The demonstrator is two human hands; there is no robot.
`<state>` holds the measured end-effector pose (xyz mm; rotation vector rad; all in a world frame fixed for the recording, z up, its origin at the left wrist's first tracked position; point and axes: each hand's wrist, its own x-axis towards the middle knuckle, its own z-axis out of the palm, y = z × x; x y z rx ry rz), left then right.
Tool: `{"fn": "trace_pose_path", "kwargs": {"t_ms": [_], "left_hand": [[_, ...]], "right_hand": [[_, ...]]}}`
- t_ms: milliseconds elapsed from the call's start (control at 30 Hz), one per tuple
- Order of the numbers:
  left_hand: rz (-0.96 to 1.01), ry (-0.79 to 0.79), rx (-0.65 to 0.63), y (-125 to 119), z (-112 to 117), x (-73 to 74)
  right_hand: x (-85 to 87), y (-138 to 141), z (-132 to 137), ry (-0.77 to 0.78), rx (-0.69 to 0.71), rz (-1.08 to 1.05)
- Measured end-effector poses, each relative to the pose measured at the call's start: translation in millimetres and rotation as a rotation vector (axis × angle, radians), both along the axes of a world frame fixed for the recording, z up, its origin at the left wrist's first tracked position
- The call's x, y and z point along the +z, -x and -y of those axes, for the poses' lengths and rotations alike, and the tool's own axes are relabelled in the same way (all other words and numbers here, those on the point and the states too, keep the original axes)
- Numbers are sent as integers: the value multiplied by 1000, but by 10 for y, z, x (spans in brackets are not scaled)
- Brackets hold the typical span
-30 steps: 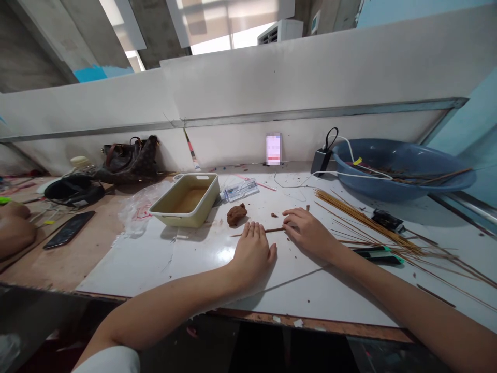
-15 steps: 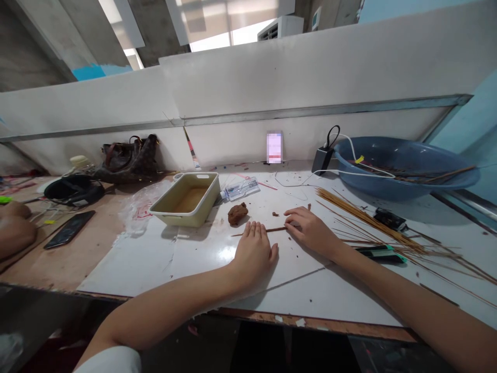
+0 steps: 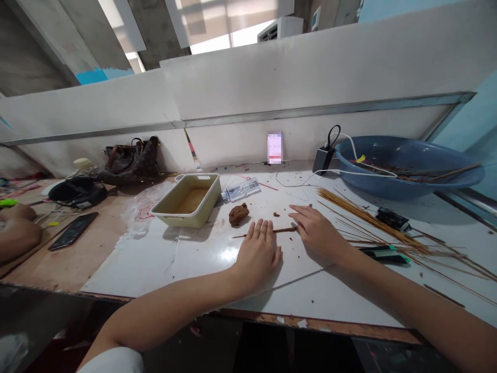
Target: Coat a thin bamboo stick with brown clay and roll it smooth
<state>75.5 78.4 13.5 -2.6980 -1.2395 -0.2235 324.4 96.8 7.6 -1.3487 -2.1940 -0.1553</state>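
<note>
The left hand (image 3: 258, 254) lies open and nearly flat on the desk (image 3: 194, 274), fingers slightly spread, and seems to rest across the thin brown stick (image 3: 285, 229), though the fingers hide where they meet. The stick, which looks coated in clay, lies on the white desk top between both hands. The right hand (image 3: 318, 232) is also open, with no closed grip, and its fingertips touch the right end of the stick. Just beyond the stick sit a lump of brown clay (image 3: 238, 214) and a few crumbs of clay (image 3: 276, 214), while a cream tray (image 3: 182, 220) stands further off beyond its left end. A bundle of long thin sticks (image 3: 373, 223) fans out to the right of the stick, close to the right wrist. The stick is so slender that uneven pressure from the open hands could bend or snap it, or squash any clay coating out of round. On the smooth desk top it could also skid or roll away, and stray crumbs could stick to it and leave lumps. A careless sideways shift of the right arm could disturb the loose bundle.
</note>
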Motion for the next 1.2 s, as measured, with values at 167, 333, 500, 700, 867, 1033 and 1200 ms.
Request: {"fn": "trace_pose_path", "kwargs": {"t_ms": [167, 333, 500, 700, 867, 1033, 1200], "left_hand": [[-7, 76, -51, 2, 22, 29], [4, 109, -19, -13, 23, 15], [-36, 132, 11, -50, -82, 35], [-45, 108, 16, -21, 23, -6], [-38, 53, 16, -10, 78, -44], [-54, 53, 94, -30, 4, -22], [-55, 53, 85, 4, 164, -100]], "right_hand": [[47, 78, 236, 39, 50, 179], [-69, 259, 352, -12, 72, 304], [-165, 310, 307, 38, 63, 360], [-218, 276, 376, 62, 51, 350], [-230, 295, 399, 33, 57, 330], [-225, 290, 331, 32, 45, 311], [-216, 324, 445, 14, 34, 342]]}}
